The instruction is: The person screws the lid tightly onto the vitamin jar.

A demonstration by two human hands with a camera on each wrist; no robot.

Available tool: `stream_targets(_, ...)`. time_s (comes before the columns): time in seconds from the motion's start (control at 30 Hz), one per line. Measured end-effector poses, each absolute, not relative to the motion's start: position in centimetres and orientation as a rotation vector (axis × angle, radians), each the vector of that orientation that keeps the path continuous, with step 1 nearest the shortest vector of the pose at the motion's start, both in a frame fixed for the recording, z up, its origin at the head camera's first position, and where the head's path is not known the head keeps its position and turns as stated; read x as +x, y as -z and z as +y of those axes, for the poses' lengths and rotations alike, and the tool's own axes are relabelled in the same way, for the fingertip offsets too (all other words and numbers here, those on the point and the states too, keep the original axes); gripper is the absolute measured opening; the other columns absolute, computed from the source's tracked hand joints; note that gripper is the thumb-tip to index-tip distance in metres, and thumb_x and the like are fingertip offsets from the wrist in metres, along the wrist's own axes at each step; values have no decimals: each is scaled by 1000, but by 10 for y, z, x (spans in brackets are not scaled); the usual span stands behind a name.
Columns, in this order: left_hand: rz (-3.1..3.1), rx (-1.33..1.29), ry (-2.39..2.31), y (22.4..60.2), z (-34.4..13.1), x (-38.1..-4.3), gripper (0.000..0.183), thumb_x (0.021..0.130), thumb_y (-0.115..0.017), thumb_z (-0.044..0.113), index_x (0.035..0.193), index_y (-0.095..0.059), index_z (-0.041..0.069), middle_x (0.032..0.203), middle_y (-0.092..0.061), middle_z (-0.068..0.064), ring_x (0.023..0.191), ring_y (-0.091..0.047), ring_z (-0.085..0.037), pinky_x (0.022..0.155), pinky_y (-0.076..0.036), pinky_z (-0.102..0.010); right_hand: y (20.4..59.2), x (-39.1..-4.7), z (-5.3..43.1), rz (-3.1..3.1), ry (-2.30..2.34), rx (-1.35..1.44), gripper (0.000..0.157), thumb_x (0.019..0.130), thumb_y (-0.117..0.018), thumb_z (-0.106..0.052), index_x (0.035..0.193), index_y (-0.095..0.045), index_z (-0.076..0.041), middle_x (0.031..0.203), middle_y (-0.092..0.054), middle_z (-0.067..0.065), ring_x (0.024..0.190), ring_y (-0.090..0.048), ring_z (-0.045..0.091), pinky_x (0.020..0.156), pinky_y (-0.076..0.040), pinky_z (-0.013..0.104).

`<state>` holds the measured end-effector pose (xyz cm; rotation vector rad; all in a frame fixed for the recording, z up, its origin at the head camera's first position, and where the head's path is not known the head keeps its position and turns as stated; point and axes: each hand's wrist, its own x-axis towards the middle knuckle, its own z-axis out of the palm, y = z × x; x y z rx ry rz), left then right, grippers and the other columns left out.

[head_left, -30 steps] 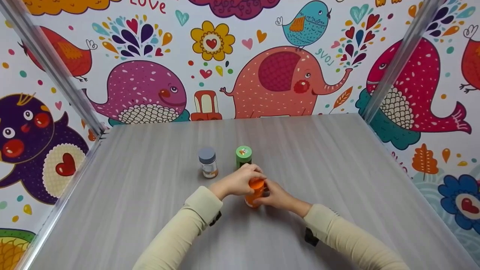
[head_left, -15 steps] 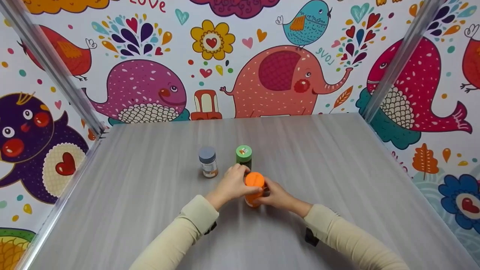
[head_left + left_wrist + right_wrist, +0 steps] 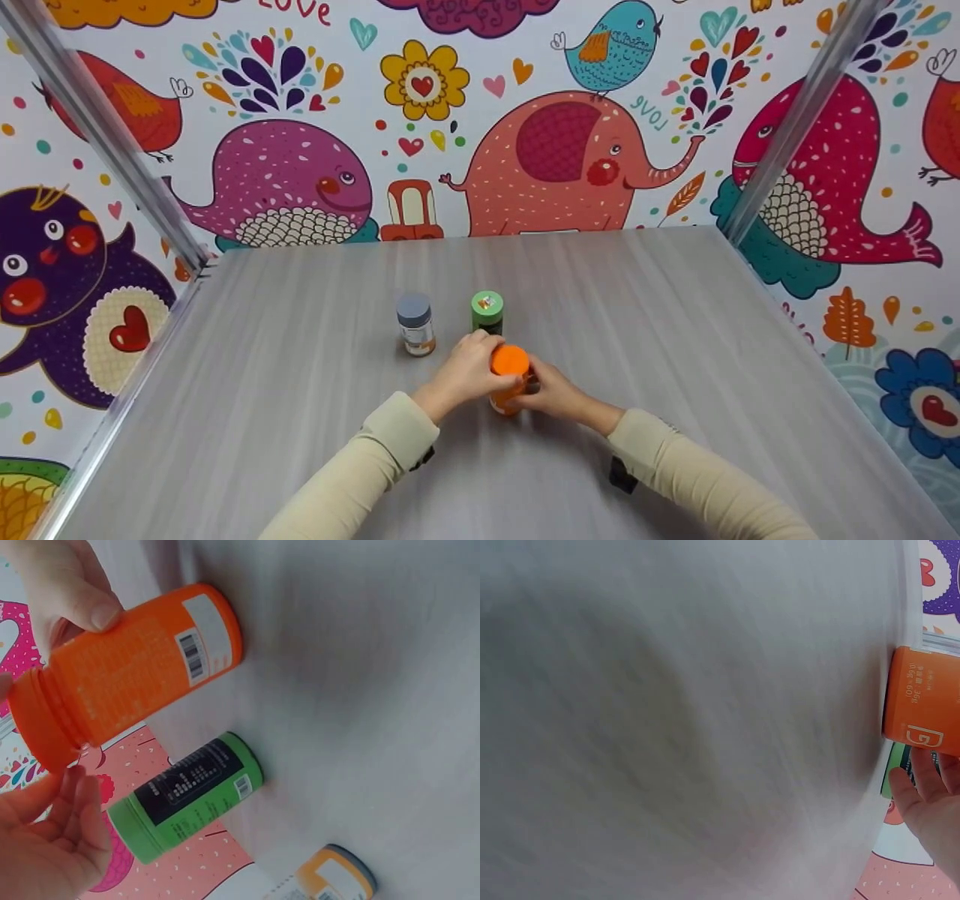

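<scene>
An orange bottle (image 3: 504,403) stands upright on the table in front of the person. My left hand (image 3: 463,373) grips its orange cap (image 3: 510,361), with the thumb on the near side and fingers at the far side. My right hand (image 3: 559,391) holds the bottle's body from the right. In the left wrist view, a ridged neck (image 3: 63,709) shows between cap and body, and a barcode label (image 3: 192,656) sits near the base. Just behind the left hand is a green bottle (image 3: 187,795), partly hidden in the head view.
A small clear jar (image 3: 417,337) with a grey lid stands left of the green bottle. The grey table (image 3: 637,300) meets walls printed with cartoon animals. Metal posts (image 3: 795,112) rise at the table's back corners.
One second ago my left hand lay across the cap's top; it has since turned back to the cap's left side, uncovering the top. My right hand and the bottle stay put.
</scene>
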<state>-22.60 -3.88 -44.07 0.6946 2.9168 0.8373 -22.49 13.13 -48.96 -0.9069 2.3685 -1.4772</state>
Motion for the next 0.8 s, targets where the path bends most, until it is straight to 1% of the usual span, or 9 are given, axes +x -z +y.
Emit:
stream_targets(0.17,2924,744,-848,442,-39,-226,56,67,-61,44,107,-52,5,90,-48,-2,80,-43,-15,68,-38,-25,489,-224,131,2368,1469,-901,55,74,-61,-10,121,-33,-1,109,-47,9,90,-50,18,77,-43,33)
stream_targets(0.33,2921,780,-828,442,-40,-228,50,67,-61,40,103,-55,7,86,-46,-2,76,-42,-15,64,-36,-24,489,-224,131,2366,1471,-908,55,74,-61,-10,121,-33,0,109,-47,11,89,-50,19,76,-43,36)
stream_targets(0.43,2898,812,-787,440,-40,-230,47,68,-60,37,105,-55,8,87,-45,-2,76,-41,-14,63,-35,-23,489,-224,131,2368,1469,-906,55,74,-61,-11,120,-33,0,109,-47,11,89,-50,19,76,-43,37)
stream_targets(0.63,2844,878,-731,438,-44,-233,51,70,-58,36,113,-51,9,95,-44,-4,81,-39,-15,64,-34,-22,488,-224,131,2378,1457,-902,55,74,-62,-13,120,-33,0,109,-47,11,88,-50,19,76,-43,36)
stream_targets(0.8,2877,843,-761,443,-43,-230,63,68,-60,47,116,-46,9,98,-43,-4,84,-40,-16,69,-36,-26,489,-223,132,2379,1460,-906,55,74,-61,-11,120,-32,0,109,-47,12,89,-50,19,76,-44,32)
